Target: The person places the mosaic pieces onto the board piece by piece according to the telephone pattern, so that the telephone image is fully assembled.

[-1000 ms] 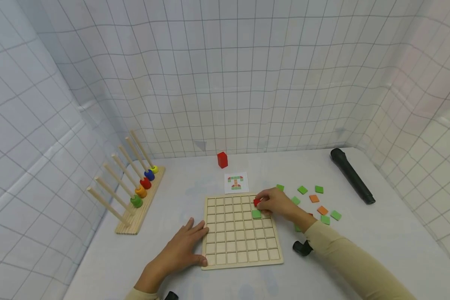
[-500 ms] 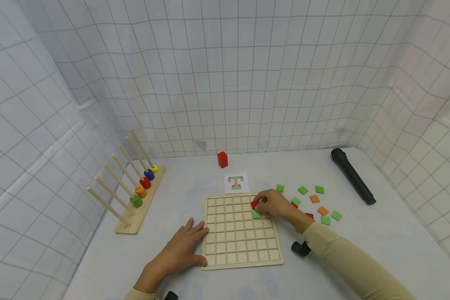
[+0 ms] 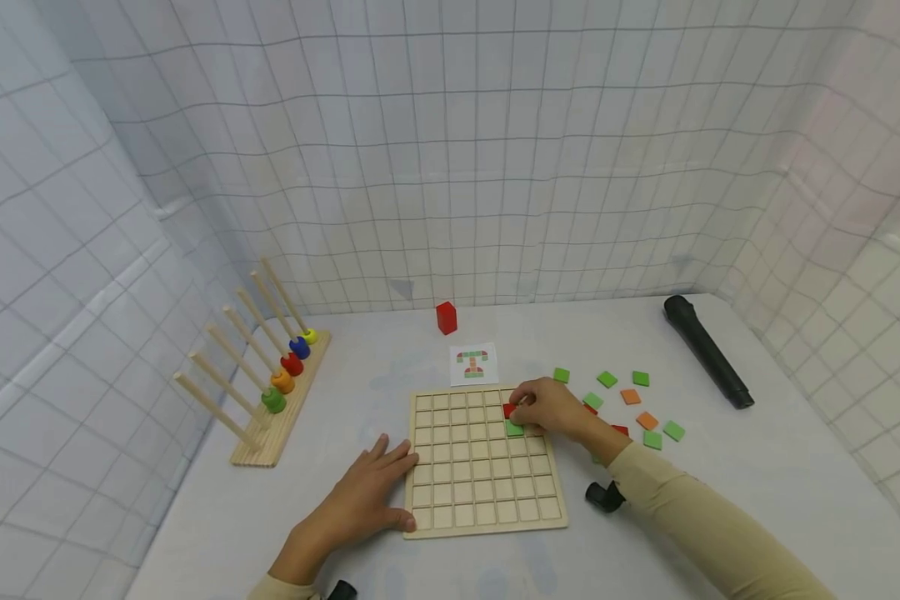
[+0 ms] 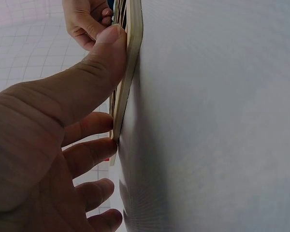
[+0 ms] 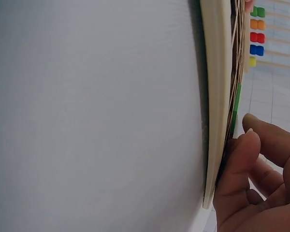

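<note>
A wooden grid board [image 3: 461,492] lies on the table, and my left hand [image 3: 363,500] rests at its left edge with fingers spread. In the left wrist view the thumb [image 4: 111,53] presses on the frame and two fingertips touch its side. Over the board's upper right cells, my right hand [image 3: 551,408] has thumb and fingers curled at a small red tile [image 3: 508,411]. Just below that, a green square tile [image 3: 514,428] sits in a cell. The right wrist view shows the fingertips close to the green tile [image 5: 236,108]; the red one is hidden there.
Several green tiles [image 3: 592,401], orange tiles [image 3: 647,421] and red tiles [image 3: 619,430] lie right of the board. Behind it are a pattern card [image 3: 474,365] and a red block [image 3: 446,317]. A pegged bead stand [image 3: 281,425] is left; a black microphone [image 3: 708,352], far right.
My right hand has moved the red tile slightly left and down, into line above the green tile, then stayed nearly still. The left hand has kept its place.
</note>
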The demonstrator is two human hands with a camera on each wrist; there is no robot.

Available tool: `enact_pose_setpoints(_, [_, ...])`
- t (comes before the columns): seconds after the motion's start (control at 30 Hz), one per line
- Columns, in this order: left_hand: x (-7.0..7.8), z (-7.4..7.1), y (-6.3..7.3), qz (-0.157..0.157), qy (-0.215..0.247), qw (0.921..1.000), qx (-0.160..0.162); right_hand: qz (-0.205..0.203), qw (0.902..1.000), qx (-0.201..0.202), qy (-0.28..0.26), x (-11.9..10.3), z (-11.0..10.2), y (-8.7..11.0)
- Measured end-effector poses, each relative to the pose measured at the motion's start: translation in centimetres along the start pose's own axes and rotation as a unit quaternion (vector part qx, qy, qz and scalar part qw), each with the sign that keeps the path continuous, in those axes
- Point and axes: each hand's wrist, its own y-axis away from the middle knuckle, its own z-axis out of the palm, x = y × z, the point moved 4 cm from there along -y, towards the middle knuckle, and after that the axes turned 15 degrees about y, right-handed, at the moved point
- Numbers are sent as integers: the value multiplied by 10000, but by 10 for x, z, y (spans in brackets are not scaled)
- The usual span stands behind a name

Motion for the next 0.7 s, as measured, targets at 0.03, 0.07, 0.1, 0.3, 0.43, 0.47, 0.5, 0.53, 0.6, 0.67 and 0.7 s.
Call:
enact_pose_setpoints(0.03, [0, 0, 0, 8, 13, 10000, -4, 1, 10000, -6, 1, 0, -1, 0])
enact_pose_setpoints(0.07, [0, 0, 0, 15, 25, 10000, -5, 3, 10000, -20, -5, 0, -1, 1])
enact_pose_setpoints(0.1, [0, 0, 0, 21, 26, 10000, -9, 3, 10000, -19, -3, 0, -2, 1])
enact_pose_setpoints(0.3, [3, -1, 1, 8, -2, 10000, -28, -63, 9999, 49, 101, 1, -5, 4])
enact_pose_setpoints(0.43, [4, -2, 2, 9, 1, 10000, -32, -48, 9999, 37, 155, 1, -5, 5])
enact_pose_setpoints(0.47, [4, -2, 2, 15, 9, 10000, -30, -34, 9999, 31, 153, 1, -5, 4])
enact_pose_setpoints(0.5, [4, -2, 2, 19, 16, 10000, -28, -13, 9999, 24, 144, 1, -5, 4])
enact_pose_setpoints(0.53, [5, -2, 2, 23, 28, 10000, -26, 0, 9999, 35, 124, 1, -5, 4])
enact_pose_setpoints(0.6, [5, -2, 2, 35, 39, 10000, -24, 15, 9999, 46, 113, 1, -5, 3])
enact_pose_setpoints(0.67, [5, -2, 2, 41, 49, 10000, -22, -12, 9999, 51, 106, 1, -5, 4])
enact_pose_setpoints(0.7, [5, -2, 2, 43, 54, 10000, -23, -27, 9999, 50, 90, 1, -5, 4])
